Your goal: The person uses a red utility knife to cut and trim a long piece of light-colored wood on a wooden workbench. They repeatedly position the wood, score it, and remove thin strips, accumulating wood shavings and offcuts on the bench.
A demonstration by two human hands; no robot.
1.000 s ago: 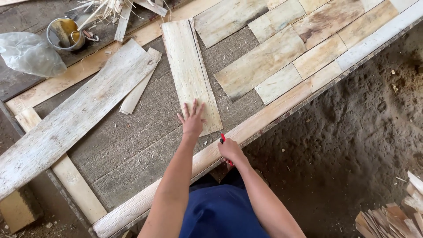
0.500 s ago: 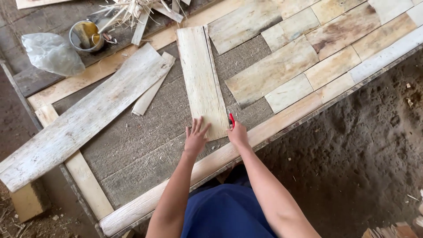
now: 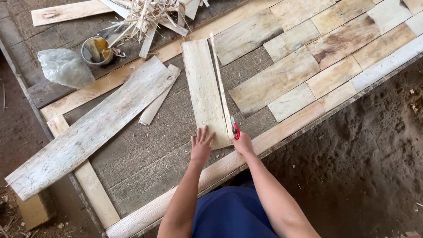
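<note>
On the far left, well away from the fingers, a crumpled clear bag (image 3: 66, 67) lies near a small round tin (image 3: 97, 49) with yellow stuff in it. Just past the tin sits a messy pile of thin shavings (image 3: 141, 15). A long pale plank (image 3: 94, 125) slants across the rough grey-brown mat (image 3: 145, 158), with a short slat (image 3: 159, 94) leaning on its upper end.

The left hand (image 3: 201, 147) lies flat with its fingers (image 3: 207, 134) spread wide, pressing down the near end of the sheet (image 3: 203, 90). The sheet is thin, flat and light tan, with fine lines running along it. It stretches straight away from the fingers.

Just right of that, the right hand (image 3: 242, 143) is curled tight around a small red knife (image 3: 235, 128). The blade end sits by the sheet's near right edge. A narrow strip (image 3: 220, 83) runs along that edge and looks split off from the far end down to about the knife. So the cut seems nearly finished, with only the last bit by the fingers left, if any; I cannot tell if the strip is fully free there.

To the right of the fingers, many flat wood pieces (image 3: 308, 57) lie snug side by side like a patchwork, some pale, some stained brown. The mat between them and the plank is not yet covered. A pale frame rail (image 3: 282, 132) runs under the wrists, and beyond it is dark, crumbly dirt (image 3: 365, 176).
</note>
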